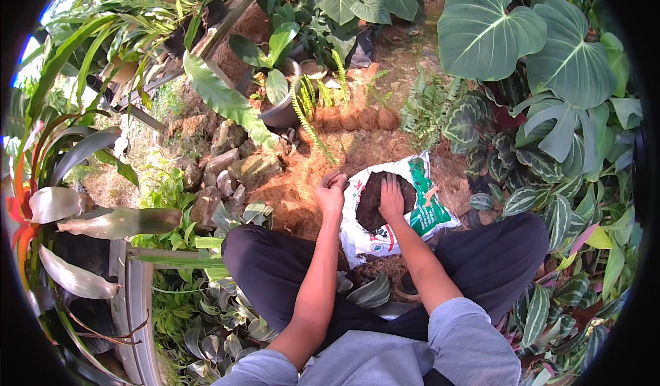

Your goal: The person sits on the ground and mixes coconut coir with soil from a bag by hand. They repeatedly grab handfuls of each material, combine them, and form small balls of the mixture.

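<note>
A white and green plastic sack (356,239) with printed writing lies on the ground between my knees. Through a large hole in its upper face shows dark potting soil (368,205). My right hand (392,199) rests palm down on that soil, fingers stretched out and nothing visible in its grasp. Just beyond the sack's left edge is my left hand (331,189), raised with its fingers curled. Whether something small sits between those fingertips cannot be told. Brown coir fibre (289,200) is spread on the ground to the left of it.
Several round fibre balls (356,119) form a row past the sack, near a grey plant pot (282,108). A yellow-green fern frond (304,123) arches towards my left hand. Rocks (255,169) lie to the left. Dense leafy plants (521,200) crowd the right side.
</note>
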